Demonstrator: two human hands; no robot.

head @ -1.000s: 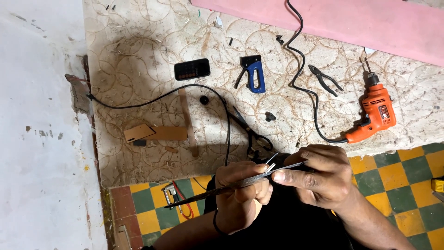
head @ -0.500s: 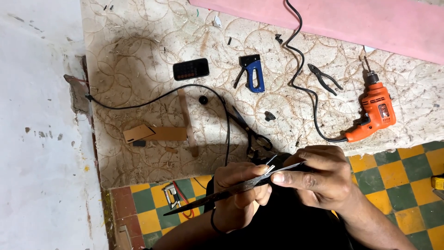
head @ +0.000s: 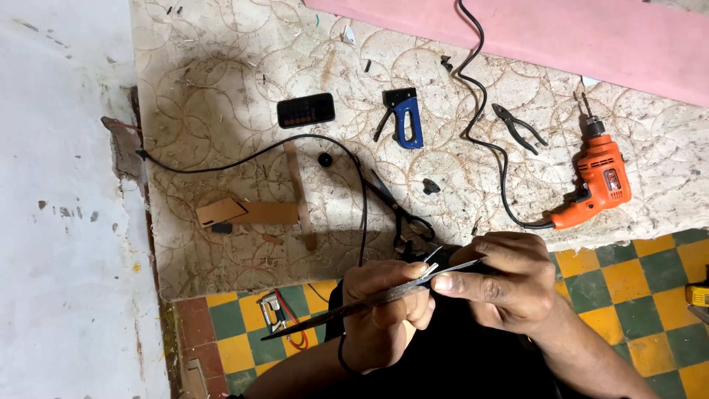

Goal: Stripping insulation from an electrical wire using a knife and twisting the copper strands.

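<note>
Thin metal blade (head: 369, 303), likely stiff, light and sharp-edged, is pinched by left hand (head: 384, 318) fingers mid-length; right hand (head: 509, 284) fingertips closed on its upper end.

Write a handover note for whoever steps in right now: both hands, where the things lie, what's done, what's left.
Left hand: closed around a long thin dark blade, with small pale wire ends sticking up above its fingers.
Right hand: pinching the blade's upper end with the fingertips.
On the patterned board: orange drill at the right with its black cord, pliers, blue stapler tool, small black device, scissors, cardboard piece.
Done: wire ends and blade are brought together in the hands.
Left: cannot tell whether the wire is cut or stripped; the other tools lie untouched.
</note>
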